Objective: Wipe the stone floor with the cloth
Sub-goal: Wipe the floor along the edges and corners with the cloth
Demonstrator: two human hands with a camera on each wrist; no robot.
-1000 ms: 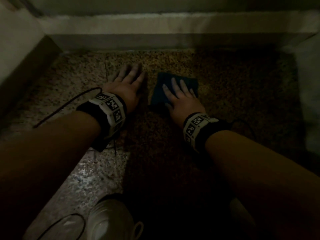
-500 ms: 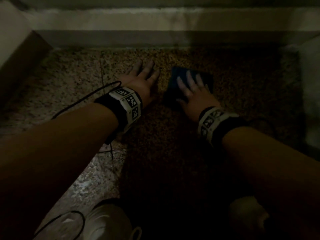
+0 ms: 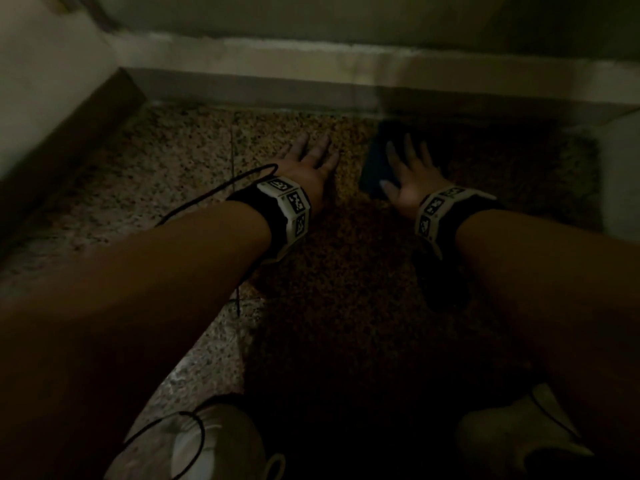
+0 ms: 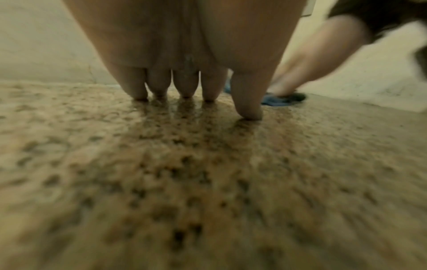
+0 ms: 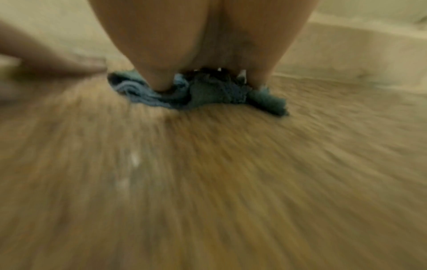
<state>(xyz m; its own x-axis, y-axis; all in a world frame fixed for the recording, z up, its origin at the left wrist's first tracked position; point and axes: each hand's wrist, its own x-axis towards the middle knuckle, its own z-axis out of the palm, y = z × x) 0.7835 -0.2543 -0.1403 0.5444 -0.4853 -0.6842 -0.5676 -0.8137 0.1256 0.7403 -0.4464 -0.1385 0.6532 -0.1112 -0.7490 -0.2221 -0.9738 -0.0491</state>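
A dark blue cloth (image 3: 375,164) lies bunched on the speckled stone floor (image 3: 180,174), close to the far skirting. My right hand (image 3: 410,174) presses flat on it with straight, spread fingers. From the right wrist the cloth (image 5: 208,95) shows crumpled under the palm (image 5: 203,36), and the floor (image 5: 208,182) is streaked with motion blur. My left hand (image 3: 311,161) rests flat on the bare floor just left of the cloth, holding nothing. In the left wrist view its fingertips (image 4: 184,91) touch the stone, with the cloth (image 4: 277,100) beyond them to the right.
A pale wall with a skirting (image 3: 311,81) closes the far side, and another wall (image 3: 52,98) runs along the left. A white object (image 3: 623,174) stands at the right edge. My white shoes (image 3: 214,445) are at the bottom. A black cable (image 3: 214,195) loops off my left wrist.
My right hand has slid the cloth forward and to the right, up towards the far skirting. My left hand has shifted forward on the floor as well.
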